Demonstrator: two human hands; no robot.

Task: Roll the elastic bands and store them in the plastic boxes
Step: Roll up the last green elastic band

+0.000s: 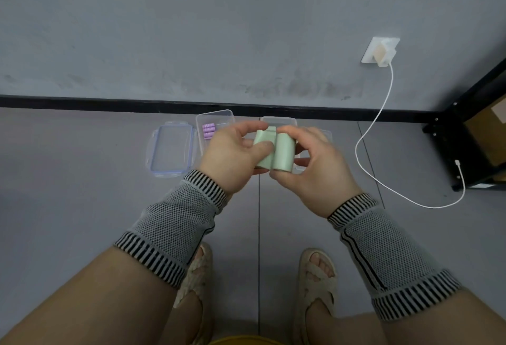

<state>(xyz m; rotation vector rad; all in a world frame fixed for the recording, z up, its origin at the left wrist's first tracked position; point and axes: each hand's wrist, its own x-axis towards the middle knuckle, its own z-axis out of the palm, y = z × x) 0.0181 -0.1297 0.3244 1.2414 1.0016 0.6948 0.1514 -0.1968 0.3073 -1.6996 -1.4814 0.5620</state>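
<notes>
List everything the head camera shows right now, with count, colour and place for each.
green elastic band: 1, pale green, part-rolled, held in both hands
plastic boxes: 2, clear, on floor by wall behind the hands
purple rolls: several, purple, in left box
lid: 1, clear with blue rim, floor left of boxes
charger and cable: 1, white, wall socket to floor
black frame: 1, right edge
left hand: grips band
right hand: grips band

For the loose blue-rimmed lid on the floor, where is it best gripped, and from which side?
Grip the blue-rimmed lid at its near short edge, coming from the person's side. It lies flat, so only the rim offers purchase; the box with purple bands crowds its right edge, while the near and left edges look open.
</notes>
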